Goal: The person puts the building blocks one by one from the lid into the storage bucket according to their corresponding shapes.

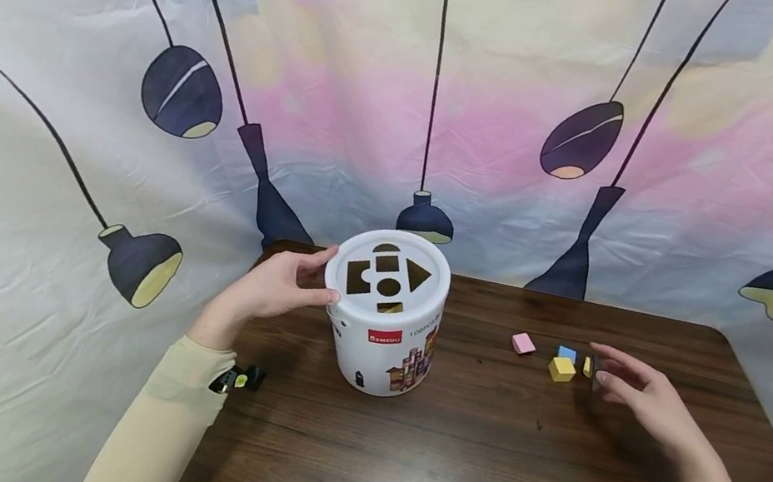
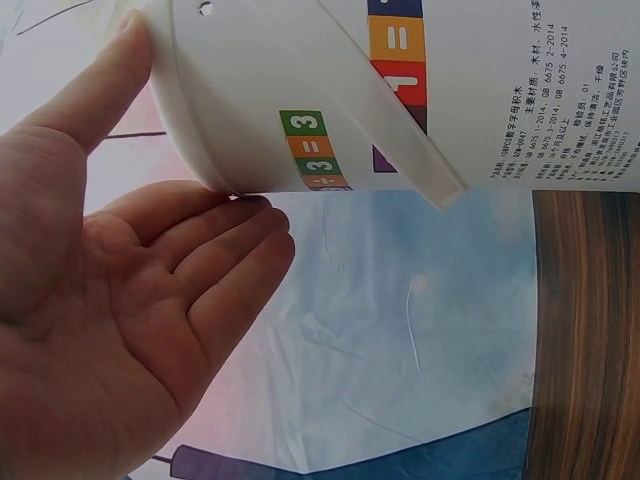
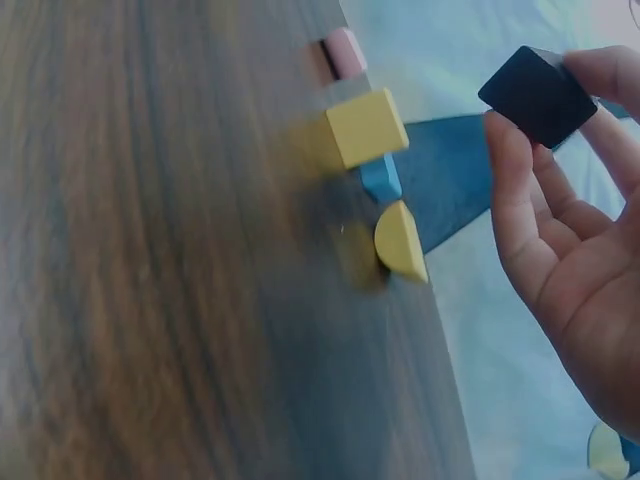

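Across the back of the room we see a pastel fabric backdrop (image 1: 505,66) printed with dark hanging lamps. In front of it stands a dark brown wood-grain surface (image 1: 441,469), its top corners rounded.

Upright on the surface, left of its middle, we find a white cylindrical bucket (image 1: 380,350) with a red label and printed block pictures on its wall, and a white strap-like handle (image 2: 385,115) down its side. Its white round lid (image 1: 415,303) is on, cut with shaped openings, among them a circle, a square and an arrowhead; the inside looks dark, and we cannot tell what it holds.

Our left hand (image 1: 277,283) touches the bucket at the lid's edge, thumb spread well apart from the straight fingers. Our right hand (image 1: 646,398) pinches a black block (image 3: 538,95) between its fingertips, above the surface on the right.

Near it lie a yellow cuboid block (image 1: 562,370), a pink block (image 1: 524,344) nearest the bucket, a yellow half-round block (image 3: 401,243) and a small blue block (image 3: 381,179) just behind the cuboid.
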